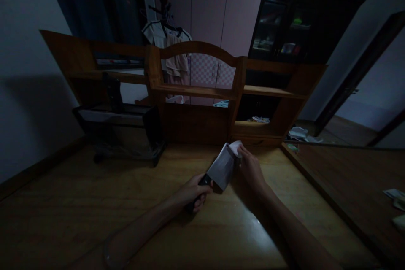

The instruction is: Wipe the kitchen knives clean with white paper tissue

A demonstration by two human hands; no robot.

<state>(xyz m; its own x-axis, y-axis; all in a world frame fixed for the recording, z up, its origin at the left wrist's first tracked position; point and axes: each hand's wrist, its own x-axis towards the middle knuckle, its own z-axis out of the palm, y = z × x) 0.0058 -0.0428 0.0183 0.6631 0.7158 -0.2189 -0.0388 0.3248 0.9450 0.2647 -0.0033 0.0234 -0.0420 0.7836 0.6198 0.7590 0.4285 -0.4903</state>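
Observation:
My left hand (198, 192) is closed around the black handle of a cleaver (222, 169), whose broad metal blade points up and away to the right above the wooden desk (126, 215). Pinched in my right hand (249, 166) is a white tissue or cloth (235, 149), which touches the far end of the blade. Which of the two materials it is, I cannot tell. To the left stands a dark knife block (152, 122) with a clear front, and one black-handled knife (114, 93) sticks up from its top.
A wooden shelf unit (198, 92) closes off the back of the desk. Clothes (172, 38) hang on a stand behind it. To the right, beyond the desk's raised edge, lies a brown wooden surface (354, 177) with papers (395, 196). The room is dim.

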